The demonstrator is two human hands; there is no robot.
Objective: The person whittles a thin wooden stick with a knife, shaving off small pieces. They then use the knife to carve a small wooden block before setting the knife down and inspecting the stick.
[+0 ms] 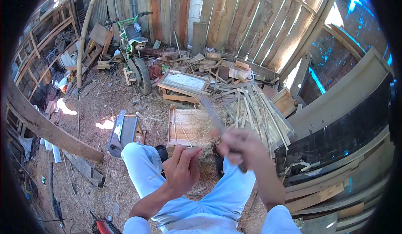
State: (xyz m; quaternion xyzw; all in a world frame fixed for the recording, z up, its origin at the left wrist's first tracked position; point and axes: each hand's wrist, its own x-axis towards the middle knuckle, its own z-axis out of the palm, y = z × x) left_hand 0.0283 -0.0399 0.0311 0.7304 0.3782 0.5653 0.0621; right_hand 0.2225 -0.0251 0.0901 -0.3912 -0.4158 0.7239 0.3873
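My right hand [240, 148] is wrapped round the handle of a large knife [212, 113], its blade pointing up and away from me and smeared by motion. Close beside it, my left hand [183, 167] pinches a thin wooden stick [156, 176], one end of which sticks out below the fist on the left. Both hands are over my lap, between my knees. Just beyond them sits a low wooden box [190, 119], with thin sticks lying across it. A heap of fine shavings [205, 127] covers its right side, behind the knife.
Right of the shavings lies a pile of long thin wood strips [255, 112]. A handsaw [119, 127] rests against a dark-topped stool [130, 127] at my left knee. Farther back are a framed wooden tray [184, 82], wood offcuts [226, 69] and a small motorbike [135, 41]. Sawdust covers the floor.
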